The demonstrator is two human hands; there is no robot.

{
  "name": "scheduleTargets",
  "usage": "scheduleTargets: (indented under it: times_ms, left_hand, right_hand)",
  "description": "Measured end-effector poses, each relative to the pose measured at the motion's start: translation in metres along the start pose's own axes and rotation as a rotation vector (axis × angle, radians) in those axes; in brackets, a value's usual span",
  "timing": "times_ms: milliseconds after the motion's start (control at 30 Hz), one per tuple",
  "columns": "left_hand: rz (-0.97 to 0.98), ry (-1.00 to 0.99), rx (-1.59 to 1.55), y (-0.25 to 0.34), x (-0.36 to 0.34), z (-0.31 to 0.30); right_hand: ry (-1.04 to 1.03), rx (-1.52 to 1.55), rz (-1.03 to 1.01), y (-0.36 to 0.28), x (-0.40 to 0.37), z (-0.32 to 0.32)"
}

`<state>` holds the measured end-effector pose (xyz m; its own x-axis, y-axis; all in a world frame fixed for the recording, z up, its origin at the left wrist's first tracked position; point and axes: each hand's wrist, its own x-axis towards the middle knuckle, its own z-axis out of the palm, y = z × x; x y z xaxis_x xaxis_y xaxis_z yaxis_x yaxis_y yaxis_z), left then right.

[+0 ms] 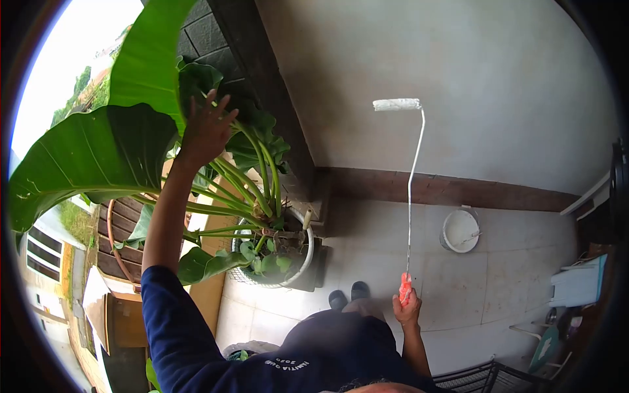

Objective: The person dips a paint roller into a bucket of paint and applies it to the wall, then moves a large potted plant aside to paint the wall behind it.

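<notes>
My right hand [409,309] is wrapped round the orange handle of a paint roller [411,196]. Its long white rod points away from me, and the white roller sleeve at the top overlaps the pale wall [485,85] in this view. My left hand [208,130] is raised with the fingers spread, at the leaves and stems of a big potted plant [85,154]. The plant's thick green stalks rise from a round white pot [312,252]. On the floor right of the roller stands a bucket [460,230] with white paint in it.
A reddish-brown baseboard [386,190] runs along the wall's foot. Beside the plant rises a dark column [262,59]. At the right are a light-blue box-like item [579,281], a green chair-like piece [545,347] and a black metal rack [485,378]. Beyond the low yellow wall [208,295] lie outdoor buildings.
</notes>
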<state>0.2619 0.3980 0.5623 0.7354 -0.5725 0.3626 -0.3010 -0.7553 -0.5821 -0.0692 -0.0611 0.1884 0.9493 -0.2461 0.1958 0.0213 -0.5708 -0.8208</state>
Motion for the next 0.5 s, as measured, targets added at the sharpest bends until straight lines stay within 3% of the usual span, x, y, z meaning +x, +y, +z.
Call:
scheduleTargets:
  times_ms: [233, 300, 400, 433, 500]
  left_hand:
    - [-0.136, 0.022, 0.14, -0.055, 0.001, 0.075]
    - [-0.215, 0.026, 0.16, -0.049, -0.003, 0.054]
    - [-0.323, -0.069, 0.193, -0.062, -0.01, 0.055]
    - [-0.339, -0.171, 0.167, -0.085, -0.006, 0.123]
    - [-0.364, -0.312, 0.152, -0.107, -0.017, 0.142]
  right_hand:
    - [-0.009, 0.026, -0.015, -0.025, 0.028, 0.03]
    - [0.007, 0.041, -0.022, -0.027, 0.014, 0.024]
    - [0.037, 0.039, -0.015, -0.037, -0.003, 0.038]
    - [-0.002, -0.001, 0.033, -0.054, 0.022, 0.067]
    - [0.02, -0.014, 0.05, -0.068, 0.013, 0.083]
